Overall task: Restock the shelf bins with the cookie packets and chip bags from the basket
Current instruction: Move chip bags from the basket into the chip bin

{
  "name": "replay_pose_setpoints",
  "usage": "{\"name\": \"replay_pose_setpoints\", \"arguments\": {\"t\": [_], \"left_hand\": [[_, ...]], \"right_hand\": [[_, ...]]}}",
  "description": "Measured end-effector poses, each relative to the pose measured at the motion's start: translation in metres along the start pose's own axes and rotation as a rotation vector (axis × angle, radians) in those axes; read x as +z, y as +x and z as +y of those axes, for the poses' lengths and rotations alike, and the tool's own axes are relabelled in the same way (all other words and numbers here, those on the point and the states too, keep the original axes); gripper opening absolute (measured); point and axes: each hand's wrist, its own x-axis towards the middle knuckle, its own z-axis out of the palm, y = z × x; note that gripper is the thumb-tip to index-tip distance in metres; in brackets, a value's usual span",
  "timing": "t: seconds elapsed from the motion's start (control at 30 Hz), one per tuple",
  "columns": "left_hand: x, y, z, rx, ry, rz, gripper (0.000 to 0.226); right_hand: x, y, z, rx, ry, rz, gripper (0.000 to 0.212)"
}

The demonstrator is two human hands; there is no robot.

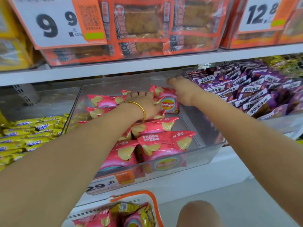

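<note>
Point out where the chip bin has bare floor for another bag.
Bare floor in the bin runs along its right wall, beside the bags, and in a strip behind them at the back wall. Left side and front are packed.

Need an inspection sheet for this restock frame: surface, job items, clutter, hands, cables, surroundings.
Surface: white shelf carrying a clear bin, partly filled.
Job's things: pink chip bags in the bin; basket below holds more pink bags and yellow packets.
Clutter: nothing seen.
Hands: left hand on the bags, fingertips hidden; right hand with fingers stretched, at the upright bag.
Cables: nothing seen.
Surroundings: purple packets to the right, yellow bars to the left, orange packs above.
</note>
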Motion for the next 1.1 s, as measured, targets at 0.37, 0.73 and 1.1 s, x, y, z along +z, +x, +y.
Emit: {"name": "replay_pose_setpoints", "arguments": {"t": [0.37,0.73,1.1], "left_hand": [[0.030,-0.193,-0.031,0.468,-0.397,0.615,0.025],[0.216,-0.277,-0.077,0.129,-0.379,0.250,0.030],[0.290,-0.231,-0.121,-0.351,-0.263,-0.187,0.080]], "right_hand": [[-0.033,-0.215,-0.128,-0.334,0.413,0.383,0.024],[0.202,-0.199,-0.199,-0.216,0.066,-0.660,0.007],[0.233,-0.196,-0.228,-0.008,0.703,-0.580,0.077]]}}
